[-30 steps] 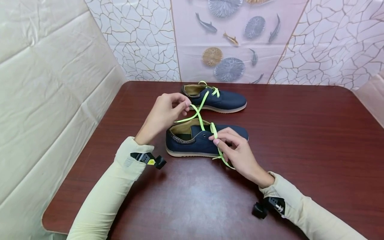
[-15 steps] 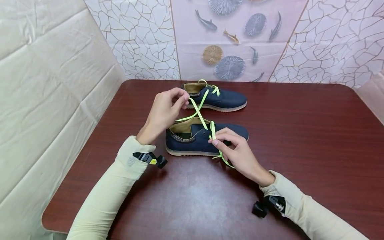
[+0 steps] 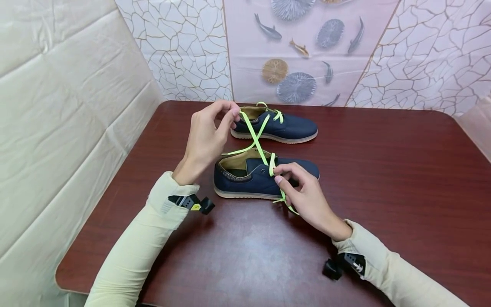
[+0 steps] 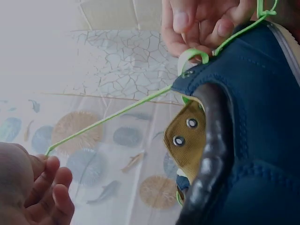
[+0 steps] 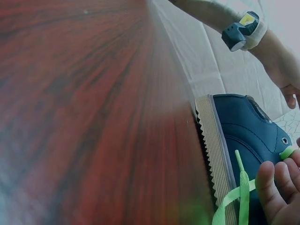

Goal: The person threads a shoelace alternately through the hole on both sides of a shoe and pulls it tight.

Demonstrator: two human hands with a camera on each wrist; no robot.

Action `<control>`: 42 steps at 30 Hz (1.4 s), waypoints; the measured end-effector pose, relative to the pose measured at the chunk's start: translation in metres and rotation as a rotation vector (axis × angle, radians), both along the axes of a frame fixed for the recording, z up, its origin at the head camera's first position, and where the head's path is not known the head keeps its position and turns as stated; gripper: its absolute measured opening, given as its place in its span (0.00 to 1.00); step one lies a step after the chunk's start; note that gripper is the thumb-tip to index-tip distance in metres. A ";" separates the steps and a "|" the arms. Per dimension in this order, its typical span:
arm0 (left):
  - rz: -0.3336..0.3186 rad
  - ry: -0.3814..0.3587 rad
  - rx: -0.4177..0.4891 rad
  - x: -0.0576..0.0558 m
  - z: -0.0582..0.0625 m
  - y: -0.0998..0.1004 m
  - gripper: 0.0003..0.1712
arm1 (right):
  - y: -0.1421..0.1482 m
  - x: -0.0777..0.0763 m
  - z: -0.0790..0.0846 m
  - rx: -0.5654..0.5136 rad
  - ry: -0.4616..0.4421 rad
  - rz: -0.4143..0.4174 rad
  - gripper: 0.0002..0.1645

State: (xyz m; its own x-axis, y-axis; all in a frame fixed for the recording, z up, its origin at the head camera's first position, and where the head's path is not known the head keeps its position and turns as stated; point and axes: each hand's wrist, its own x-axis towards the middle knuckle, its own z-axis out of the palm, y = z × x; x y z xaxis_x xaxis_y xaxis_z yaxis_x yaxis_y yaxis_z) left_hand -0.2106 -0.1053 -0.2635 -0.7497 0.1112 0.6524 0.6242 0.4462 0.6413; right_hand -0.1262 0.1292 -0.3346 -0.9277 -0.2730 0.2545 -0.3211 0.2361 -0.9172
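Observation:
Near the middle of the table lies a navy shoe [image 3: 245,181], toe to the right, with a neon green shoelace [image 3: 253,136] partly threaded. My left hand [image 3: 209,132] is raised above the heel side and pinches the shoelace near one end. From there a straight stretch runs down to the shoe's eyelets, plain in the left wrist view. At the near eyelet row my right hand [image 3: 303,192] holds a small loop of lace with curled fingers. Below that hand, the lace's other part hangs past the sole, as the right wrist view shows with its lace tip [image 5: 240,161].
A matching navy shoe [image 3: 293,128] with green laces sits behind, toe also to the right. The brown wooden table [image 3: 383,179] reaches a patterned backdrop [image 3: 192,51] at the back. Pale cloth [image 3: 76,128] hangs along the left side.
My left hand has risen and moved slightly away, drawing its lace straighter. The loop by my right fingers has become shorter, while that hand stays about where it was.

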 end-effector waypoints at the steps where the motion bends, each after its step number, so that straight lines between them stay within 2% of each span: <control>1: -0.002 0.010 0.011 0.001 0.001 0.001 0.06 | 0.000 0.000 0.000 -0.002 -0.007 -0.002 0.09; 5: -0.016 0.035 0.034 0.006 0.006 0.002 0.07 | 0.000 0.000 0.001 0.003 -0.026 -0.010 0.09; 12: -0.020 0.060 -0.014 0.012 0.014 0.000 0.07 | -0.001 -0.002 0.000 0.015 -0.071 -0.030 0.07; 18: 0.023 0.183 -0.001 0.017 0.018 0.000 0.08 | 0.001 -0.004 -0.002 -0.010 -0.119 -0.050 0.07; 26: 0.047 0.289 0.042 0.021 0.017 0.005 0.10 | 0.012 -0.022 -0.037 -0.082 -0.138 -0.037 0.07; 28: 0.032 0.290 0.039 0.021 0.016 0.006 0.10 | 0.013 -0.023 -0.036 -0.098 -0.149 -0.023 0.08; 32: -0.058 0.223 0.025 0.022 0.017 0.007 0.07 | 0.013 -0.023 -0.022 -0.141 -0.110 -0.003 0.11; 37: -0.215 0.072 -0.055 0.028 0.020 0.011 0.05 | 0.011 -0.020 0.022 -0.155 0.057 0.053 0.16; 40: -0.284 -0.003 -0.139 0.032 0.021 0.016 0.05 | 0.008 -0.019 0.048 -0.081 0.120 0.101 0.18; 42: -0.310 -0.029 -0.177 0.035 0.021 0.018 0.05 | 0.004 -0.019 0.061 0.003 0.148 0.099 0.16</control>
